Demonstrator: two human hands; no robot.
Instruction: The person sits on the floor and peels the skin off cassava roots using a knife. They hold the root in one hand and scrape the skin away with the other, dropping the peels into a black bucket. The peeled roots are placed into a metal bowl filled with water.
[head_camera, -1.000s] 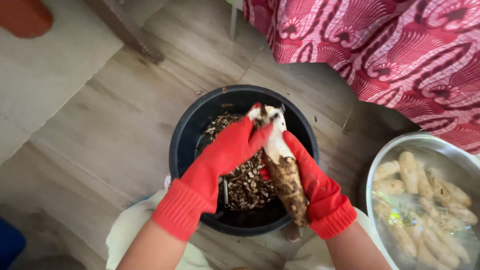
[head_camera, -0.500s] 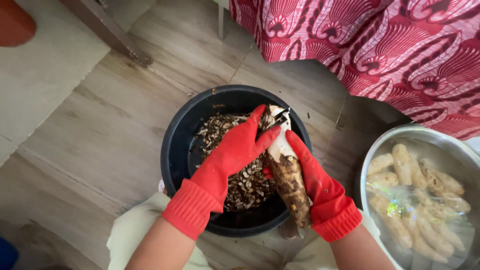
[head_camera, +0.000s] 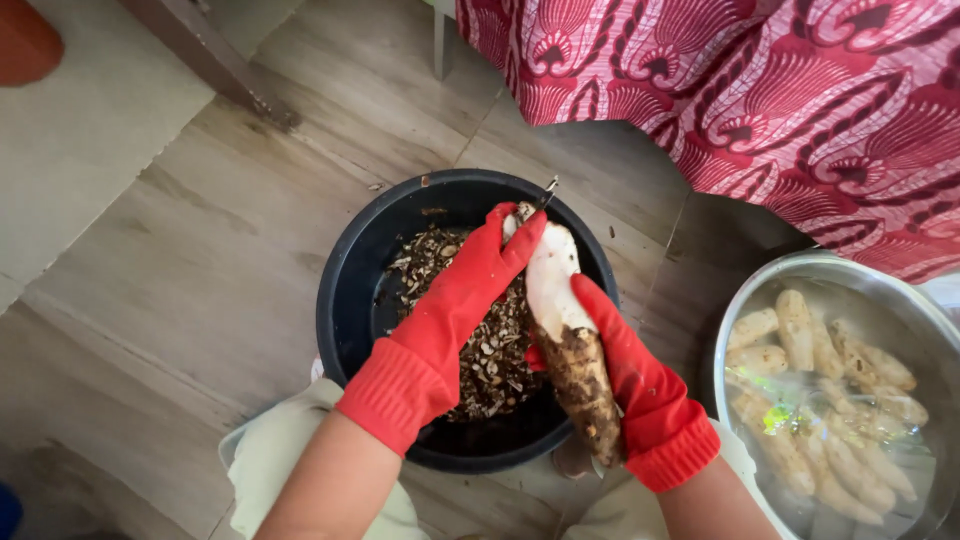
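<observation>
Head view, looking straight down: both hands wear red rubber gloves and work over a black basin that stands on the wooden floor. The right hand is wrapped around the lower half of a long root, gripping it from the right side, with the glove cuff near the root's brown, unpeeled end. The root lies tilted, its peeled white upper part pointing away from the person and reaching over the far rim of the basin. The left hand stretches across the basin, its fingers closed at the root's white tip; a thin dark blade tip pokes out just beyond them, though the handle is hidden inside the glove, so what it grips cannot be told fully. Brown and pale peelings lie heaped in the basin beneath the hands. To the right, well apart from the basin, a metal bowl holds water and several peeled pale roots. A red patterned cloth hangs at the top right. Pale trousers show at the bottom edge.
</observation>
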